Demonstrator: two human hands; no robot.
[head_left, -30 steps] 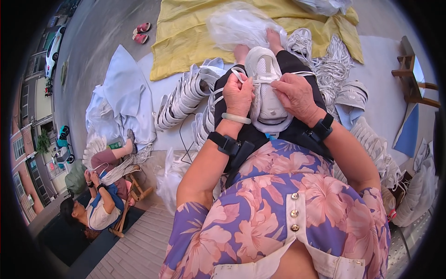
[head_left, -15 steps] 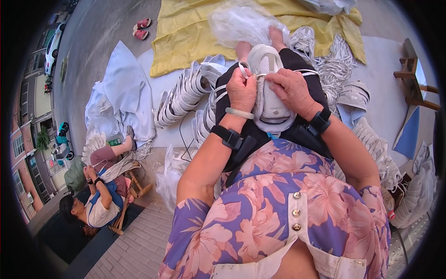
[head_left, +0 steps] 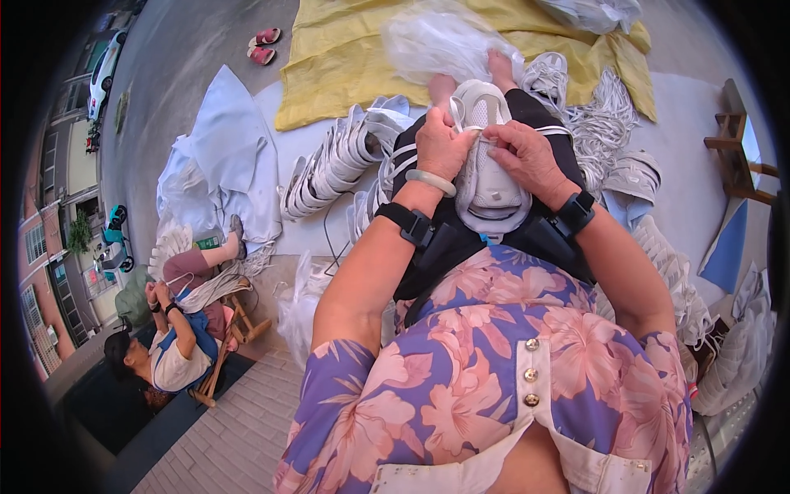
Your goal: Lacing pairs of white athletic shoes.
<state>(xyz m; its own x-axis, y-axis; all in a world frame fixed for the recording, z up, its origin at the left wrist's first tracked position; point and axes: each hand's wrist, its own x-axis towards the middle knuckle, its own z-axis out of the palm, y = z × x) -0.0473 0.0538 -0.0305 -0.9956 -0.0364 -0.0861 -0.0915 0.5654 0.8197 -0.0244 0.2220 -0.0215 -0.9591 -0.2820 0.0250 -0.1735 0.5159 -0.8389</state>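
A white sneaker [head_left: 492,198] rests on my lap between my thighs, toe pointing away from me. At its lacing area, my left hand [head_left: 443,150] is closed in a pinch on a white shoelace [head_left: 458,112], which loops up beside the toe. Across from it, my right hand [head_left: 531,160] has thumb and forefinger drawn together at the same lace, over the shoe's right side. The fingertips of both hands nearly meet above the tongue. Just where the lace passes through the eyelets is too small to make out.
Rows of white shoe uppers [head_left: 329,177] lie to my left, more uppers [head_left: 658,255] to my right. A pile of white laces [head_left: 605,115] and a shoe [head_left: 545,78] sit ahead on the right. A wooden stool [head_left: 732,144] stands far right; a seated co-worker [head_left: 185,354] is at left.
My left hand has come down and inward toward the shoe's middle, and the lace loop now stands beside the toe. My right hand stays by the lacing. The whole view has shifted slightly.
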